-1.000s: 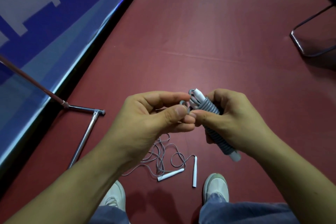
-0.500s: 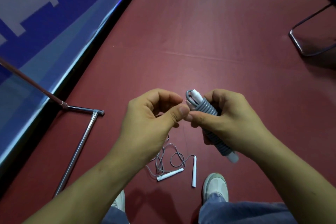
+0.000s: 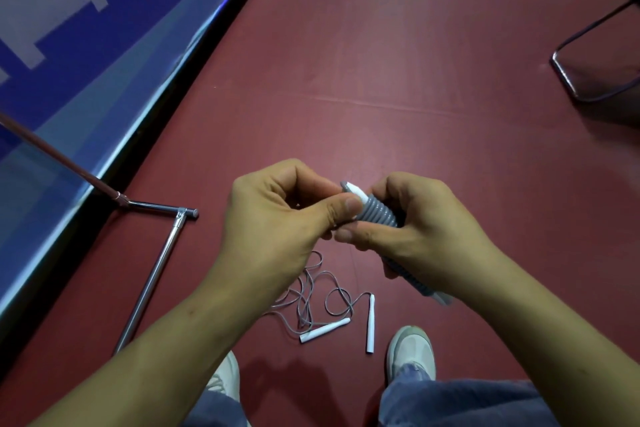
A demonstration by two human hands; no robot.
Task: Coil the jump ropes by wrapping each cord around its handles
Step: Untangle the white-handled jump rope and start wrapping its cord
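While both hands meet at frame centre, I log the items as follows.

- Item: coiled rope [image 3: 378, 215], grey cord wound tight round white handles. It sits in my right hand [image 3: 429, 232], with the fingers curled round its middle.
- Item: left hand [image 3: 277, 222], thumb and forefinger pinching the bundle's top end.
- Handling, as I judge it: light, springy cord on smooth plastic, prone to unwind if released. It is best gripped across the turns.
- Item: second rope [image 3: 324, 332], a loose tangle on the floor [image 3: 381, 62] at lower centre, near my shoes [image 3: 412, 350]. It is limp, so take it by its white handles.
- Room: open red floor ahead. A metal stand [image 3: 152, 274] is at left and a chair frame [image 3: 581, 87] at upper right, both well apart.
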